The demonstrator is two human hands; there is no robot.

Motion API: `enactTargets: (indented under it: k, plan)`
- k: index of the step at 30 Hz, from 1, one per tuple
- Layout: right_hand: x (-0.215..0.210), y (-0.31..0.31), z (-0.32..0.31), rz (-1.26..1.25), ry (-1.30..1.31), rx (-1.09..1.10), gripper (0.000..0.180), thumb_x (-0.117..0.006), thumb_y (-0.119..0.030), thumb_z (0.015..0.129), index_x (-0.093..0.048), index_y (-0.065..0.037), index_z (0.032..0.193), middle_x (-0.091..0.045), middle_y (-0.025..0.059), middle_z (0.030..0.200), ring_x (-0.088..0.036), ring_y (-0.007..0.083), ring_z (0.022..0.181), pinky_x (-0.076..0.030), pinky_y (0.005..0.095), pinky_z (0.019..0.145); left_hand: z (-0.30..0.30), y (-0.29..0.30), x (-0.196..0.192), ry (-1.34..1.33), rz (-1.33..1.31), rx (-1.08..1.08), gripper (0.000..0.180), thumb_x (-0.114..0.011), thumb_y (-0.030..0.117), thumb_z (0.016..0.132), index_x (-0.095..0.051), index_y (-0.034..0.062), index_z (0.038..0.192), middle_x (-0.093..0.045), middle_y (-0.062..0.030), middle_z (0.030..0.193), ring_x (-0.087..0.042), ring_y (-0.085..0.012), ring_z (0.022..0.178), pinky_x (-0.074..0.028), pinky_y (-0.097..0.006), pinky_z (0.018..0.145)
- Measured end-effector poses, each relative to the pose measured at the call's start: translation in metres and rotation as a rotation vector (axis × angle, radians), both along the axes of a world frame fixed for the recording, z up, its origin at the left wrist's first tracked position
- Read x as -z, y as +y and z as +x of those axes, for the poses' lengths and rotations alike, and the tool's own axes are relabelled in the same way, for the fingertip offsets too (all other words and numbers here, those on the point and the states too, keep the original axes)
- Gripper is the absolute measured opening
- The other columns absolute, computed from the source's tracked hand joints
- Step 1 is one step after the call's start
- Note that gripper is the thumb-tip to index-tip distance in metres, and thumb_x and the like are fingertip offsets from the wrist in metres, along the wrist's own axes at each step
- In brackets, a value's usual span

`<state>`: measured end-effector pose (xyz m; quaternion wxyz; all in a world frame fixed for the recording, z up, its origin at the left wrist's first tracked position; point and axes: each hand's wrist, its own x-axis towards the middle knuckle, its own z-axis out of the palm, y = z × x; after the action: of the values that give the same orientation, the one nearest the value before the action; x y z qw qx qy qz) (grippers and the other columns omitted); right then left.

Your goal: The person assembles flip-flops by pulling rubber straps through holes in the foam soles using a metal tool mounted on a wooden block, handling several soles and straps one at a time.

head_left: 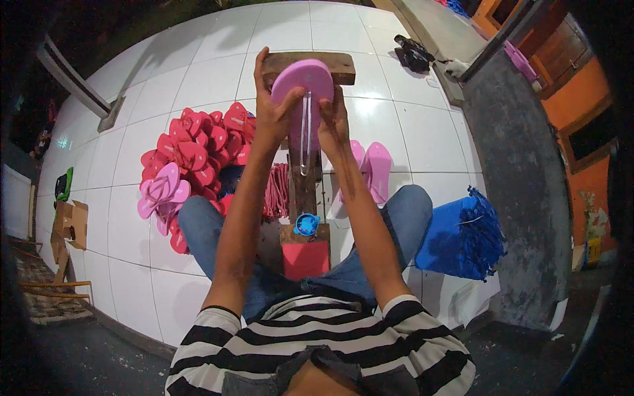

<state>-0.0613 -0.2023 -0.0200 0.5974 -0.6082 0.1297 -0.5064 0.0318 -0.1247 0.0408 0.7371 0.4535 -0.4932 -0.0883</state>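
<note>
Pink oval foam sole [304, 74] was at the far end of the brown wooden stand [304, 198], clasped by left hand [272, 109] and right hand [335, 119]; strap-fitting seemed in hand, next calling for steady grip.

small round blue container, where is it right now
In the head view, the small round blue container sits near the middle, between the person's knees, on the wood just beyond the red pad.

Flip-flop sole [302, 74], one: pink, elongated, held lengthwise, broad rounded end uppermost. Slender tool [308, 112], one: silvery, two-limbed, seemingly metal, lying along the sole's middle, lower end projecting beyond.
</note>
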Motion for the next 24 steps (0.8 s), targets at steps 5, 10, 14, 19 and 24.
enactTargets:
  k: [5, 10, 14, 19, 24]
  plan:
    - [-0.002, -0.013, -0.019, 0.042, 0.019, -0.037, 0.089, -0.054, -0.069, 0.078, -0.035, -0.004, 0.135, -0.048, 0.0091, 0.124, -0.044, 0.0201, 0.112, -0.036, 0.0313, 0.097, -0.016, -0.012, -0.003, 0.103, 0.047, 0.093, 0.092, -0.073, 0.026, 0.078, -0.012, 0.0128, 0.146, -0.055, -0.0135, 0.109, -0.057, -0.0198, 0.094, -0.046, -0.032, 0.088]
    - [0.005, -0.018, -0.024, 0.056, -0.048, -0.12, 0.082, -0.059, -0.057, 0.083, -0.029, -0.005, 0.14, -0.044, 0.009, 0.13, -0.041, 0.0204, 0.118, -0.033, 0.0315, 0.101, -0.016, -0.02, 0.004, 0.037, 0.035, 0.004, 0.094, -0.073, 0.031, 0.077, -0.013, 0.0128, 0.147, -0.057, -0.0131, 0.106, -0.058, -0.02, 0.093, -0.047, -0.031, 0.085]
    - [0.003, -0.013, -0.024, 0.076, -0.028, -0.226, 0.072, -0.058, -0.047, 0.088, -0.029, -0.008, 0.141, -0.044, 0.0089, 0.132, -0.042, 0.0211, 0.12, -0.035, 0.0312, 0.101, -0.007, -0.008, 0.005, 0.048, 0.06, 0.011, 0.09, -0.071, 0.026, 0.08, -0.013, 0.0134, 0.147, -0.055, -0.015, 0.113, -0.057, -0.0216, 0.098, -0.047, -0.032, 0.086]
    - [0.065, -0.022, -0.056, -0.19, 0.564, 0.174, 0.05, -0.055, -0.023, 0.092, -0.037, -0.004, 0.135, -0.046, 0.0176, 0.127, -0.046, 0.0312, 0.119, -0.038, 0.0392, 0.099, -0.002, 0.026, -0.001, 0.029, 0.165, -0.114, 0.072, -0.061, 0.012, 0.087, -0.019, 0.0078, 0.146, -0.05, -0.0156, 0.123, -0.053, -0.0229, 0.108, -0.045, -0.033, 0.09]
    - [0.218, -0.059, -0.103, 0.061, 1.367, 0.983, 0.058, -0.053, -0.033, 0.088, -0.036, -0.001, 0.133, -0.039, 0.0249, 0.133, -0.039, 0.0391, 0.124, -0.028, 0.0552, 0.102, 0.007, 0.076, 0.12, -0.215, 0.297, -0.359, 0.046, -0.055, 0.01, 0.09, -0.04, 0.0016, 0.133, -0.051, -0.0163, 0.122, -0.051, -0.0256, 0.111, -0.041, -0.037, 0.094]
